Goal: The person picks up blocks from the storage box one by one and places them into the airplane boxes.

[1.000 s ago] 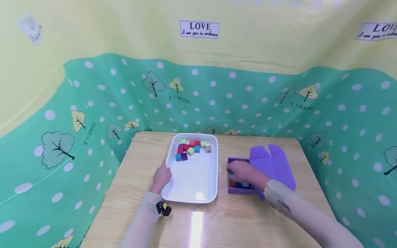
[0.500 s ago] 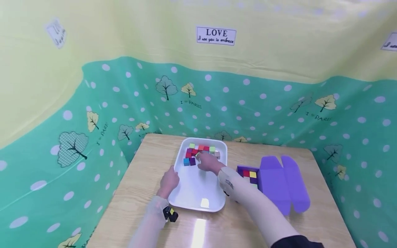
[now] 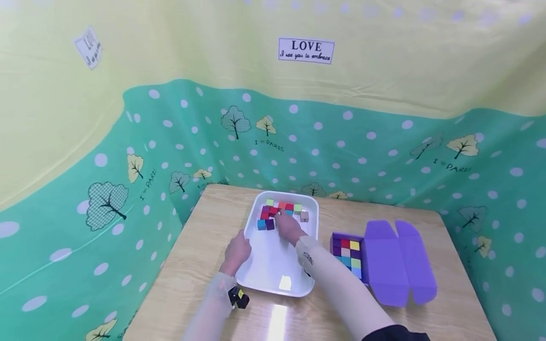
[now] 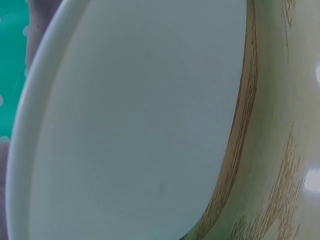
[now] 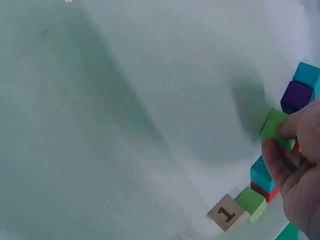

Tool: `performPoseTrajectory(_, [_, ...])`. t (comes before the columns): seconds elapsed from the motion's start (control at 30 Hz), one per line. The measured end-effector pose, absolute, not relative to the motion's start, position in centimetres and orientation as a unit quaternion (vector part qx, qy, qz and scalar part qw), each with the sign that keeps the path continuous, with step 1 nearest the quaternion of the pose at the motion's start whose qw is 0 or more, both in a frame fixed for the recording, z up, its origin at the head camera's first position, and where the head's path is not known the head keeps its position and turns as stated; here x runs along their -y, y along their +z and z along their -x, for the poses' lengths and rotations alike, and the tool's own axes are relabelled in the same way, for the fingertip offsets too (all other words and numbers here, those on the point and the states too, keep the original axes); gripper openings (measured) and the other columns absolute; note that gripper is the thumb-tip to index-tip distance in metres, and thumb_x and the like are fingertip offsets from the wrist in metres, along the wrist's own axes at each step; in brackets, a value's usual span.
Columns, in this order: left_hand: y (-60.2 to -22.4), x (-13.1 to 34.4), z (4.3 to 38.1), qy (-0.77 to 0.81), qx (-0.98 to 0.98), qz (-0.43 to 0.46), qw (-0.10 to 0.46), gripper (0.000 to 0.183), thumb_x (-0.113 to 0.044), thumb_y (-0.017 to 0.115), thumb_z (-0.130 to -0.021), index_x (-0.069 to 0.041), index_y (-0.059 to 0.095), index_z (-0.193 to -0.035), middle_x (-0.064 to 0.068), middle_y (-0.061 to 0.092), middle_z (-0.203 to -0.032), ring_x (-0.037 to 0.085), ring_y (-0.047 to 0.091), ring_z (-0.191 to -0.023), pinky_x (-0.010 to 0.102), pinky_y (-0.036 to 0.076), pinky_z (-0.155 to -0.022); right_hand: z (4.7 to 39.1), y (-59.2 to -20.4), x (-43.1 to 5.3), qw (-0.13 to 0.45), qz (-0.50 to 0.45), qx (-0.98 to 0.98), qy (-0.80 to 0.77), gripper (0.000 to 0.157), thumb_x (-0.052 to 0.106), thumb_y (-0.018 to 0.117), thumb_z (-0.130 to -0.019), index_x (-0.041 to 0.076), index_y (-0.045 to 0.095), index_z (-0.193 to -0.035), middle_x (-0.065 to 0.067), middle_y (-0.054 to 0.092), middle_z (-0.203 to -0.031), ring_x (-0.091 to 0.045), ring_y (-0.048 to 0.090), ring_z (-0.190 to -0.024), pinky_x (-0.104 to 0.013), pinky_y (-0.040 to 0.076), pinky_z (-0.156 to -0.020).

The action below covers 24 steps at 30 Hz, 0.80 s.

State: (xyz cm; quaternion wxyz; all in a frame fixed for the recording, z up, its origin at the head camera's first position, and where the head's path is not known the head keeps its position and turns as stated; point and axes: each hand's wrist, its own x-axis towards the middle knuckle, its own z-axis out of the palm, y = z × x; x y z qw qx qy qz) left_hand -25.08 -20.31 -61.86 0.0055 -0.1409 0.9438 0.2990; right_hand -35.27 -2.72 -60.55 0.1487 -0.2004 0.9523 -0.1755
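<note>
A white tray (image 3: 273, 270) lies on the table, with several coloured cubes grouped at its far end. My left hand (image 3: 237, 251) holds the tray's left rim; the left wrist view shows mostly the tray's side wall (image 4: 140, 115). Over the cubes, my right hand (image 3: 289, 227) reaches into the tray. Thumb and finger pinch a light green cube (image 5: 272, 124) in the right wrist view. Beside it are a dark purple cube (image 5: 297, 96) and a blue cube (image 5: 262, 172). A plain wooden cube (image 5: 227, 212) marked "1" sits near another green cube (image 5: 251, 202).
Right of the tray stands an open purple box (image 3: 337, 236), holding several coloured cubes in rows. Its lid (image 3: 386, 258) is folded out to the right. A patterned curtain (image 3: 204, 142) encloses the back and sides of the wooden table (image 3: 200, 222).
My right hand has left the purple box and moved left to the cubes in the tray. My left hand stays at the tray's rim. The head view has shifted slightly.
</note>
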Motion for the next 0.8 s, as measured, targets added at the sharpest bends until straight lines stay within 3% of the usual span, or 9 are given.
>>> performPoseTrajectory(0.03, [-61.9,20.1,25.1,0.3,-0.944,0.138,0.006,0.034,-0.016,0.044,-0.089,-0.006,0.044,-0.122,0.017,0.059,-0.103,0.03,0.059,-0.083,0.042,0.05,-0.063,35.1,-60.4,2.4,0.151,0.195,-0.951,-0.186,0.038,0.015,0.044,-0.091,0.013,0.04,-0.129,-0.006,0.028,-0.14,-0.022,0.045,-0.113,-0.038,0.041,-0.09])
performPoseTrajectory(0.13, [-62.0,19.8,25.2,0.3,-0.945,0.132,0.008,0.035,-0.016,0.044,-0.089,-0.006,0.044,-0.123,0.017,0.059,-0.102,0.03,0.059,-0.082,0.041,0.05,-0.061,34.6,-60.2,1.2,0.149,0.202,-0.951,-0.182,0.034,0.016,0.044,-0.091,0.012,0.045,-0.125,-0.005,0.045,-0.125,-0.019,0.05,-0.105,-0.037,0.042,-0.089])
performPoseTrajectory(0.27, [-62.0,19.8,25.4,0.293,-0.947,0.131,0.012,0.035,-0.016,0.045,-0.089,-0.005,0.043,-0.122,0.019,0.059,-0.1,0.032,0.059,-0.079,0.041,0.049,-0.058,33.9,-58.8,-0.2,0.117,0.25,-0.95,-0.149,0.026,0.006,0.055,-0.083,0.011,0.057,-0.109,0.001,0.053,-0.091,-0.011,0.05,-0.074,-0.026,0.047,-0.072])
performPoseTrajectory(0.4, [-61.7,20.1,25.7,0.286,-0.949,0.134,0.015,0.038,-0.017,0.044,-0.089,-0.004,0.041,-0.124,0.02,0.058,-0.101,0.034,0.058,-0.082,0.044,0.048,-0.062,33.0,-55.4,-2.4,0.086,0.278,-0.943,-0.162,0.023,0.002,0.059,-0.076,0.012,0.06,-0.097,0.003,0.052,-0.078,-0.011,0.048,-0.068,-0.021,0.045,-0.061])
performPoseTrajectory(0.6, [-61.0,19.9,26.0,0.289,-0.948,0.128,0.02,0.04,-0.017,0.043,-0.09,-0.001,0.038,-0.126,0.022,0.057,-0.105,0.037,0.057,-0.086,0.046,0.048,-0.066,31.9,-51.6,-7.7,0.062,0.261,-0.947,-0.178,0.03,0.008,0.068,-0.07,0.011,0.061,-0.099,0.004,0.052,-0.081,-0.01,0.05,-0.067,-0.019,0.045,-0.056])
performPoseTrajectory(0.8, [-61.5,20.3,25.5,0.278,-0.951,0.13,0.036,0.039,-0.016,0.04,-0.09,-0.001,0.037,-0.126,0.022,0.055,-0.108,0.036,0.057,-0.089,0.045,0.048,-0.066,30.2,-51.5,-13.4,0.041,0.233,-0.956,-0.173,0.033,0.015,0.071,-0.07,0.007,0.062,-0.1,0.0,0.055,-0.084,-0.01,0.05,-0.07,-0.024,0.047,-0.063])
